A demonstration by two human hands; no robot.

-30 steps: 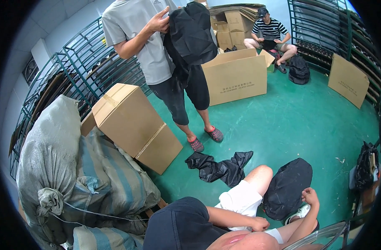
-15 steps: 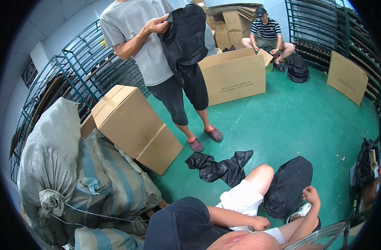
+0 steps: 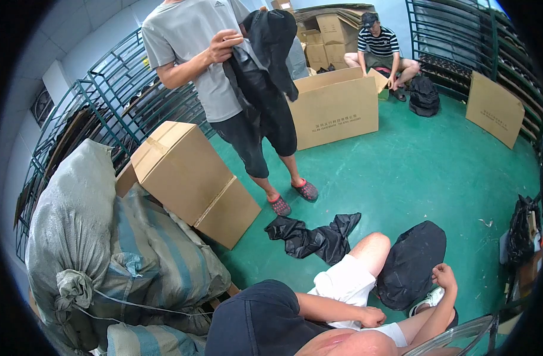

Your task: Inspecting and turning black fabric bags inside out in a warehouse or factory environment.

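A seated person's hand (image 3: 444, 276) is gripping the edge of a black bag (image 3: 411, 264) on the green floor (image 3: 437, 172), which is lying open beyond; the wearer's own hands are showing nowhere.

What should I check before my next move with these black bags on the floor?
1. My own hands in view: not ok, neither shows.
2. Black bag reachable: ok, it lies on the green floor, with the seated person's hand at its edge.
3. Crumpled black cloth free: ok, nobody touches it.
4. Hanging black piece free: not ok, the standing person holds it.
5. Large carton open: ok; contents cannot tell.
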